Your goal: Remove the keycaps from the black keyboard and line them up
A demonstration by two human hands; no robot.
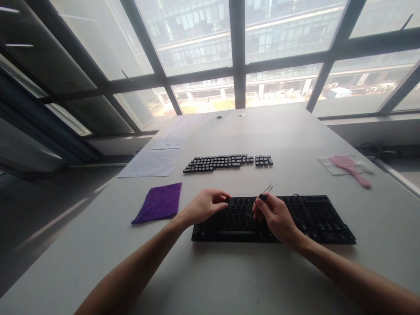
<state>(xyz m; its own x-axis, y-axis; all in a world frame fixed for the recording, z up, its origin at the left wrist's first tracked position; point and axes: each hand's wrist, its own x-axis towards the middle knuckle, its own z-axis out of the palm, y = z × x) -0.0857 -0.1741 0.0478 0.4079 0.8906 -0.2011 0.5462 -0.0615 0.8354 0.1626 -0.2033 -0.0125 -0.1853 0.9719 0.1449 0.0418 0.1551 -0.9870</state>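
Observation:
A black keyboard (249, 235) lies in front of me, many of its keycaps off and its sockets bare. Over its upper left corner my left hand (210, 204) is closed in a pinch on a small black keycap (227, 201). My right hand (273, 214) grips a keycap puller (262, 197) with a black handle above the middle of the board. Thin wire ends (271, 187) of the puller stick out past the fingers. Behind the keyboard, loose black keycaps (219, 162) sit in rows, with a smaller group (263, 160) to their right.
A folded purple cloth (157, 202) lies left of the keyboard, and papers (151, 162) line the table's left side. Toward the right edge a pink hairbrush (349, 168) rests on a clear bag. Windows (203, 52) stand beyond the white table (278, 131).

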